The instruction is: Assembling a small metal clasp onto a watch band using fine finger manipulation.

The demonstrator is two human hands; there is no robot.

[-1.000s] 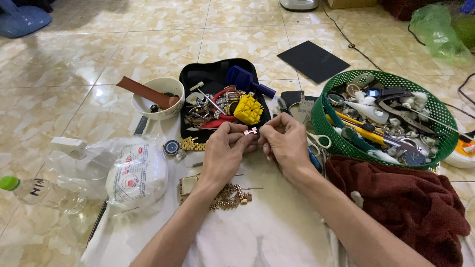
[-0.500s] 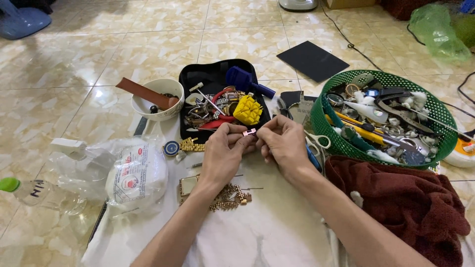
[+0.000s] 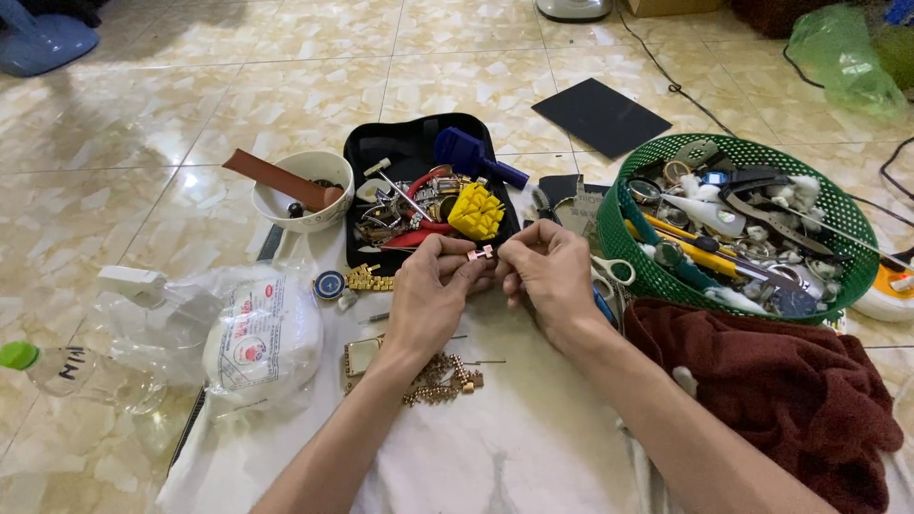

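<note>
Landmark for all positions: the black tool tray [image 3: 400,152]. Left of it stands a white bowl [image 3: 303,195] with a brown strap across its rim; further left and nearer the camera lies a clear plastic bag [image 3: 249,335]. Just below the tray's near edge, the left hand [image 3: 428,300] and right hand [image 3: 543,276] meet, fingertips of both pinched together on a small rose-coloured metal link [image 3: 482,252] held between them, clear of the white cloth [image 3: 514,438]. Against the frames of a second ago, hands and link sit at the same spot; any change is confined to fingertip pressure, too fine to resolve. The work on the link appears ongoing. A gold watch bracelet [image 3: 440,376] lies below the hands. Right of the tray, a green basket [image 3: 628,238].
</note>
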